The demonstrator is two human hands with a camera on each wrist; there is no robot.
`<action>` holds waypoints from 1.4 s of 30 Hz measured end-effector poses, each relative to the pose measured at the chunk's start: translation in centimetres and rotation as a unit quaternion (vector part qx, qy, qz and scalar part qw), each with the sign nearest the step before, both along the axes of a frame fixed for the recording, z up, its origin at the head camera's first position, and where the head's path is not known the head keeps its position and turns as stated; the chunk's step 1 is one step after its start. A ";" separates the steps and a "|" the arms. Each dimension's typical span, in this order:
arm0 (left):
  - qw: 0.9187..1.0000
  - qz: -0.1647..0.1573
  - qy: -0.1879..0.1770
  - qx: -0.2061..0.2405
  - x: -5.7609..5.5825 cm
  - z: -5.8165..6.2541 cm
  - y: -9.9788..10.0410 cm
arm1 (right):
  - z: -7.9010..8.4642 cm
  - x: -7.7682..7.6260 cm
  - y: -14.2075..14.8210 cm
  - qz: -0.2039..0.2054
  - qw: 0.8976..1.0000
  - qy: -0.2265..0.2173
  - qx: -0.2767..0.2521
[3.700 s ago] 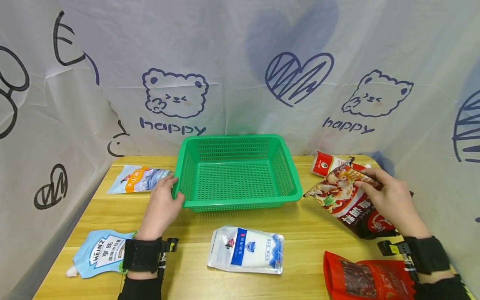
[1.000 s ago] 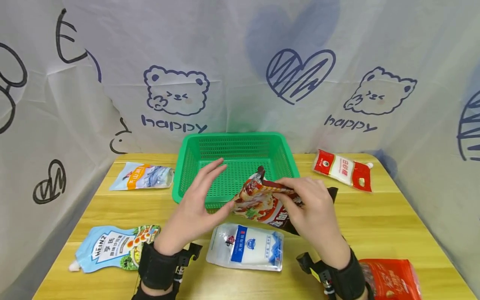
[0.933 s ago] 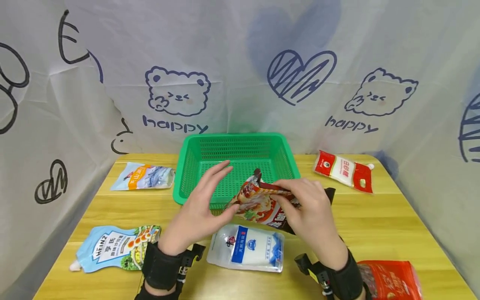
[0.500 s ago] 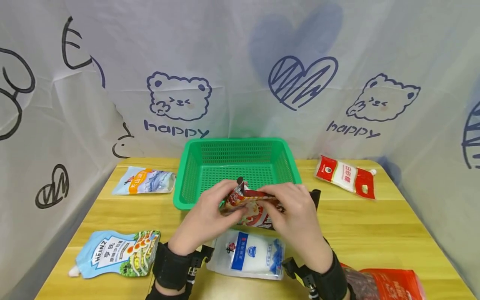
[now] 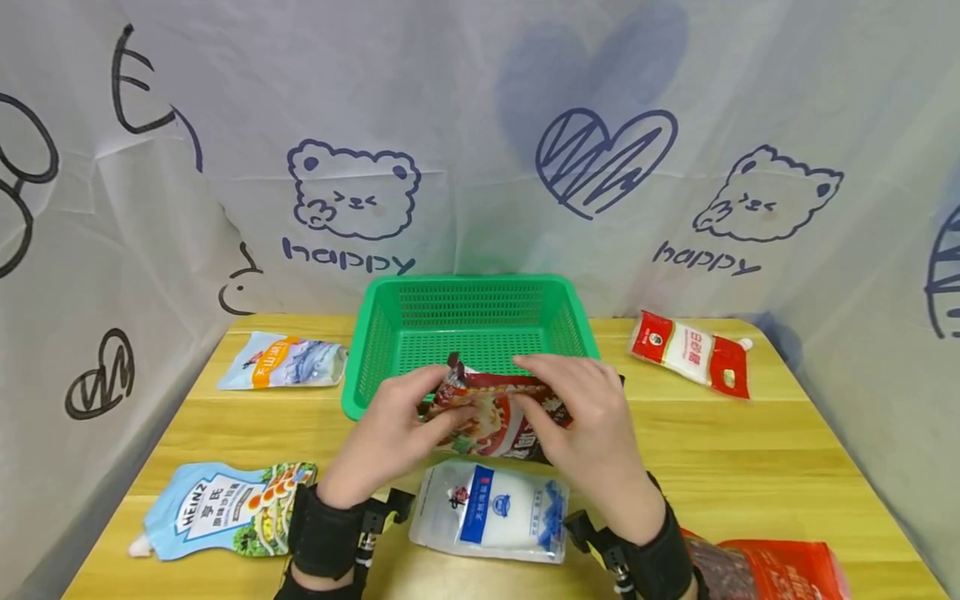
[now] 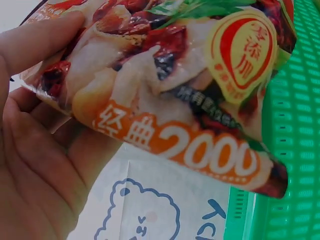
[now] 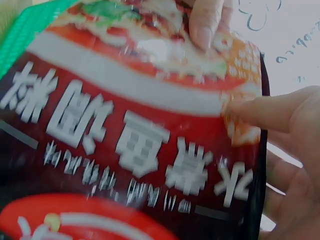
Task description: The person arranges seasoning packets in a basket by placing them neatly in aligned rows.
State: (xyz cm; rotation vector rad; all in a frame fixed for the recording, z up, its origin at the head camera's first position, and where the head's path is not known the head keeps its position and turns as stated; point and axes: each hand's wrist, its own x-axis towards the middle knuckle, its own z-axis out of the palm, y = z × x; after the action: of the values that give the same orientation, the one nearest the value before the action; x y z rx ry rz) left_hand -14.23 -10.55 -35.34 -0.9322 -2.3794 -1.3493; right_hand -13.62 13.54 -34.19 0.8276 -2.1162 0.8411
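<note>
Both hands hold a seasoning packet (image 5: 491, 427), dark red and brown with a picture of fish slices, at the near side of the green basket (image 5: 472, 282). My left hand (image 5: 397, 429) pinches its left end, thumb in front and fingers behind. My right hand (image 5: 588, 425) pinches the top edge further right; in the right wrist view its thumb (image 7: 250, 112) lies on the printed front and its other fingers are partly hidden behind. The left wrist view shows the packet's orange "2000" end tilted beside the basket's wall. A white and blue salt bag (image 5: 487, 512) lies just below the packet.
On the table (image 5: 757, 467), a Heinz pouch (image 5: 213, 510) lies front left and a blue and orange bag (image 5: 281, 362) back left. A red and white bag (image 5: 690, 354) lies back right, a red pouch (image 5: 783, 567) front right. White cloth walls (image 5: 480, 83) stand around.
My left hand let go of the basket rim and took hold of the packet's left end. My right hand brought the packet leftward from beside the red and white bag to the basket's front.
</note>
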 end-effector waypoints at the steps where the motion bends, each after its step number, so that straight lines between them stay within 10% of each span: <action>1: 1.000 0.003 0.002 0.005 0.0 0.0 -0.1 | 0.1 -0.1 0.2 -0.001 1.000 0.003 -0.007; 15: 0.994 0.026 -0.030 0.100 0.1 0.3 -1.5 | 0.3 -0.5 2.0 -0.038 0.983 -0.073 -0.165; 24: 0.986 0.040 -0.048 0.154 0.2 0.2 -2.0 | 0.4 -0.5 3.0 -0.019 0.931 -0.269 -0.247; 37: 0.965 0.079 -0.045 0.245 0.3 0.3 -0.9 | 0.1 -0.6 2.4 0.011 0.867 -0.368 -0.337; 42: 0.964 0.065 -0.061 0.251 0.1 0.1 -0.5 | -0.1 -0.5 2.0 0.016 0.860 -0.362 -0.360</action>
State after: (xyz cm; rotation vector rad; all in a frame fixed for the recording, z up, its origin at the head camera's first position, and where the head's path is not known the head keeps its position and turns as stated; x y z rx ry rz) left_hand -14.17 -11.05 -35.21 -0.5531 -1.9757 -1.8717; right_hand -14.14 15.50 -34.31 0.1277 -2.0751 2.0354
